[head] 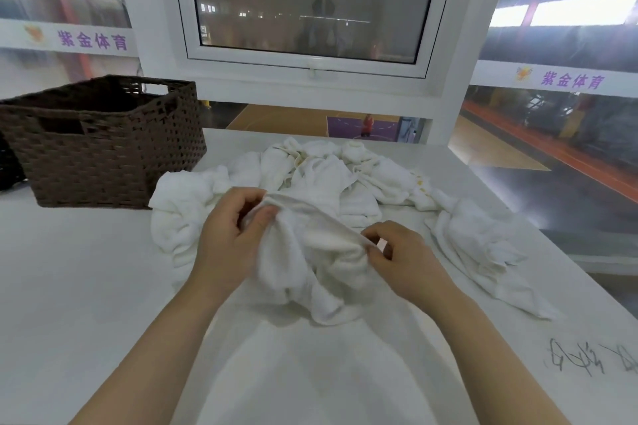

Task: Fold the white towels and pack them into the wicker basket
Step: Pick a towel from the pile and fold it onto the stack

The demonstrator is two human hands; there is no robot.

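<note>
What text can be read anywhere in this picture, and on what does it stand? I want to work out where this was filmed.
"紫金体育", purple characters, on the white banner strip at upper left, beside an orange emblem.
"紫金体育", the same characters, on the white banner strip at right, also beside an orange emblem.
Dark handwritten scribble on the white table at lower right: not legible.
No text shows on the wicker basket or the white towels.

Towels [321,183] showing white w/ small yellow marks, basket [103,145] showing dark brown weave, table [69,286] looking white, scribble [587,360] showing black
</note>
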